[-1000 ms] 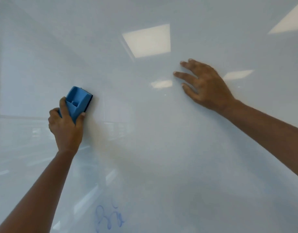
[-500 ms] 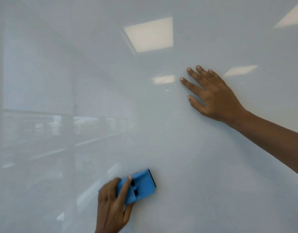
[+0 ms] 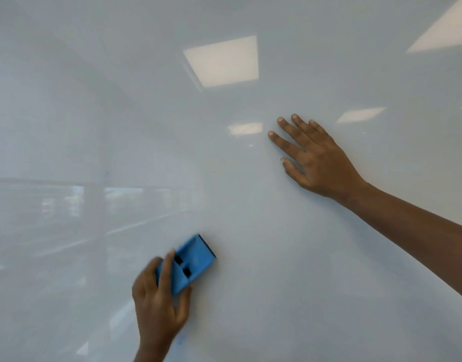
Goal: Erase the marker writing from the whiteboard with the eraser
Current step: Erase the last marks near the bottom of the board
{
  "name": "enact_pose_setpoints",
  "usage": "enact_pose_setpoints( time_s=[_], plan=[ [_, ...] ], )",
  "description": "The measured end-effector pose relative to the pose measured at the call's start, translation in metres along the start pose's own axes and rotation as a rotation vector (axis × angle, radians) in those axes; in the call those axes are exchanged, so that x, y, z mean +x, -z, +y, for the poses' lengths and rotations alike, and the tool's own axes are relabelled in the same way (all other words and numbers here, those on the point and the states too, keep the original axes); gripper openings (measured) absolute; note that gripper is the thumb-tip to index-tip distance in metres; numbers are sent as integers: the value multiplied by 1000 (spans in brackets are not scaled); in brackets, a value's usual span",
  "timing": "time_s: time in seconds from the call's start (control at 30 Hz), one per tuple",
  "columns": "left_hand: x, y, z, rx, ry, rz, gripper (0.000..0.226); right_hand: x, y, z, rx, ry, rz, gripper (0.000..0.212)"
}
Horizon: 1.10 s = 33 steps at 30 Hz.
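Observation:
The glossy whiteboard (image 3: pixel 276 257) fills the whole head view. My left hand (image 3: pixel 159 299) grips a blue eraser (image 3: pixel 192 262) low in the middle and presses it flat against the board, its black felt edge pointing up and right. A faint blue marker trace (image 3: pixel 179 340) shows just right of my left wrist. My right hand (image 3: pixel 316 158) rests flat on the board at upper right, fingers spread and holding nothing.
Reflections of ceiling light panels (image 3: pixel 222 61) and of windows on the left (image 3: pixel 68 199) lie across the board's surface. No other objects or board edges are in view.
My left hand swept the eraser from the upper left down to the lower middle, over the blue scribble seen a second ago. It has since shifted slightly up and right. My right hand stayed planted.

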State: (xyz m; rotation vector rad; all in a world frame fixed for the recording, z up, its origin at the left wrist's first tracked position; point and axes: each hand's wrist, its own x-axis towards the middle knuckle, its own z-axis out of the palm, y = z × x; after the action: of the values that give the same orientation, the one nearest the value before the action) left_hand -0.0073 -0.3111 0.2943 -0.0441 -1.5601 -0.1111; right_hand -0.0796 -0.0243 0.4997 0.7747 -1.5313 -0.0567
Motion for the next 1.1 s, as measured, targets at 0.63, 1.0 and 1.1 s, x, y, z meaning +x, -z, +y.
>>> enact_pose_setpoints(
  time_s=[0.63,1.0,1.1],
  plan=[
    [-15,14,-14,0,110,-127,58,-4,-1,-3,10,-17,-15,50],
    [-165,28,-23,221,-730,-525,35,-8,-6,-3,12,0,15,50],
    [-123,25,-35,215,-890,-457,43,-9,-8,-3,26,5,18,50]
  ],
)
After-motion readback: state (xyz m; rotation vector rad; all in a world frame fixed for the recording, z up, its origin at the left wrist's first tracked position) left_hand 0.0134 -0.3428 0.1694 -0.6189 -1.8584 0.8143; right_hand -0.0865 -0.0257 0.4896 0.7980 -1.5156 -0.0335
